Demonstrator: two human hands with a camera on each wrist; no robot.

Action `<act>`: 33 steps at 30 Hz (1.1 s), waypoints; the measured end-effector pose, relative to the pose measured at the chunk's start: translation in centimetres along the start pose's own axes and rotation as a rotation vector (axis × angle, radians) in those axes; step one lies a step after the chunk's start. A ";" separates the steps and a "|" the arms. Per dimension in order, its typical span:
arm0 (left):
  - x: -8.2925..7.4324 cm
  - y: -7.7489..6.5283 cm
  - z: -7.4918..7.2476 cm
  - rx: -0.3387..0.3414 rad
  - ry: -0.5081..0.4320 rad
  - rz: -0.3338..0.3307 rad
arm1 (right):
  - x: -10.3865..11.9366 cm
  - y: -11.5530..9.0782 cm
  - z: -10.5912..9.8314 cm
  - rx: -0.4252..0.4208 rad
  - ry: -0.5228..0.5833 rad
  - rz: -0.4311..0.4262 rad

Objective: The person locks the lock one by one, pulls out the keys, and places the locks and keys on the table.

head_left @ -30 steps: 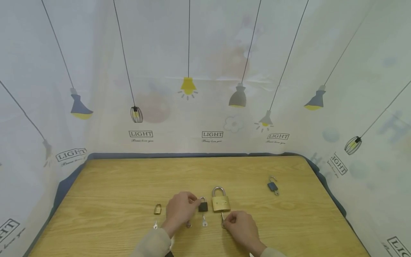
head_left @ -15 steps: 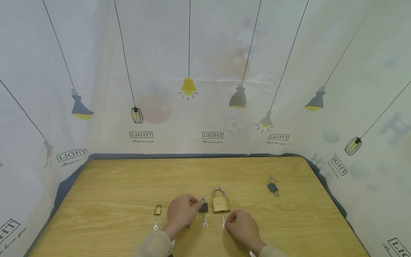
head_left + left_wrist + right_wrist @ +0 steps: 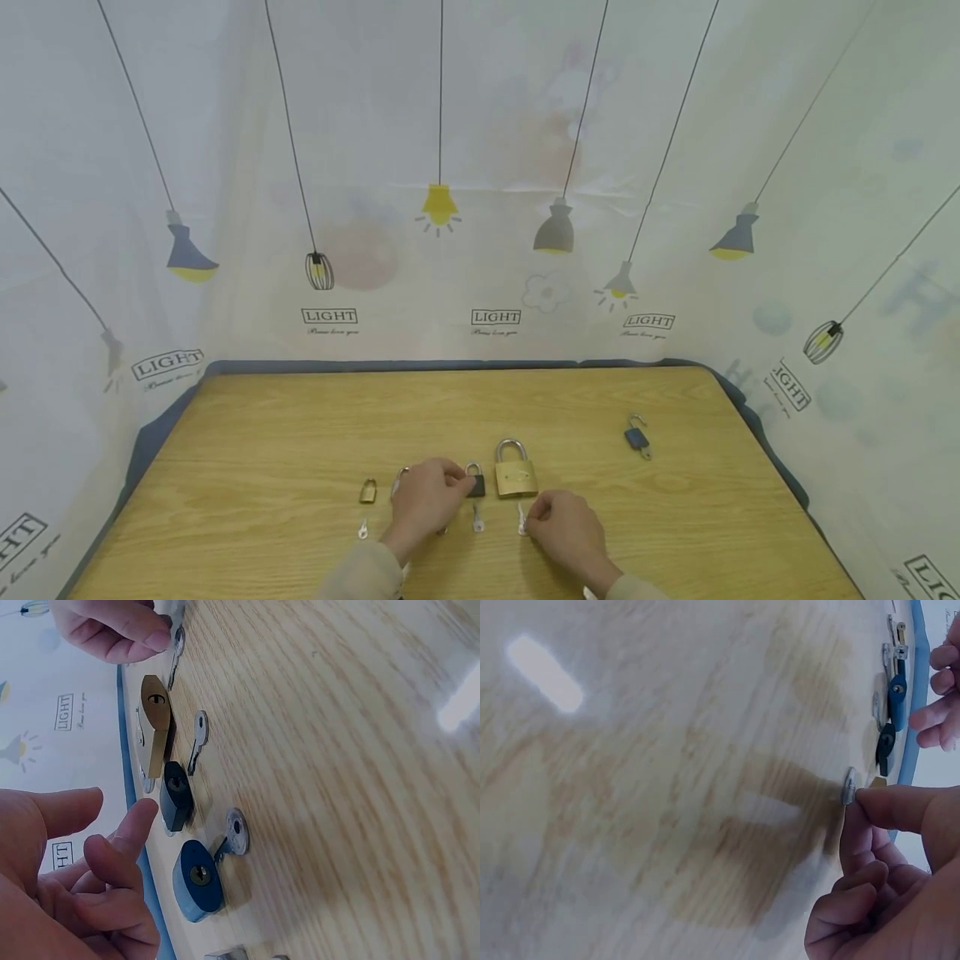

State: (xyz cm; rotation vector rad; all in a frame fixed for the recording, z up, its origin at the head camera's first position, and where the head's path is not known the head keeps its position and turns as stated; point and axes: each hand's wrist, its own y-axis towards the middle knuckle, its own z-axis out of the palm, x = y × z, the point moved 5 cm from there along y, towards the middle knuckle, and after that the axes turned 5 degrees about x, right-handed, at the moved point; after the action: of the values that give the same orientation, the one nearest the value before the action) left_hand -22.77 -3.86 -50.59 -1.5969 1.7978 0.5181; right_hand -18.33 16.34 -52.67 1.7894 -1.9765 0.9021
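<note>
My left hand (image 3: 426, 500) is beside the black padlock (image 3: 177, 796), its index fingertip right at the body and its thumb held apart. The blue padlock (image 3: 198, 881) and the round-headed key (image 3: 237, 831) near it are mostly covered by this hand in the head view. My right hand (image 3: 567, 529) has its thumb and curled index finger at the head of a silver key (image 3: 848, 785), lying below the large brass padlock (image 3: 516, 477). A second silver key (image 3: 478, 519) lies in front of the black padlock.
Farther left are a small brass padlock (image 3: 367, 492) with its key (image 3: 363, 528) and a silver padlock (image 3: 901, 652). A dark blue padlock (image 3: 637, 438) with raised shackle and a key lies at the back right. Light-printed cloth surrounds the wooden table (image 3: 300, 417).
My left hand has shifted slightly toward me, uncovering a shackle behind it. The key by my right hand shows more plainly, its tip now apart from the large padlock.
</note>
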 end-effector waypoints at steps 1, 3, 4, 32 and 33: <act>0.0 0.0 0.0 0.003 -0.002 0.002 | 0.0 0.0 -0.1 0.003 0.002 -0.007; -0.1 0.0 0.1 0.008 0.001 0.010 | 0.1 -0.1 -0.4 0.004 0.001 -0.026; -0.1 0.0 0.2 0.010 0.002 0.016 | 0.0 -0.1 -0.5 0.004 0.003 -0.035; -2.2 0.6 2.2 0.059 -0.022 0.113 | -7.2 4.1 -9.7 -0.197 -0.135 0.003; -2.3 0.6 2.3 0.060 -0.028 0.119 | -7.7 4.4 -10.2 -0.207 -0.139 0.015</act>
State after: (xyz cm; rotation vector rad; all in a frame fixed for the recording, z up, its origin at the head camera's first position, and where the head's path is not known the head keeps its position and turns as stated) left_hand -22.78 -0.55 -50.72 -1.4423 1.8780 0.5334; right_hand -23.07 28.80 -50.88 1.7627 -2.0841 0.5665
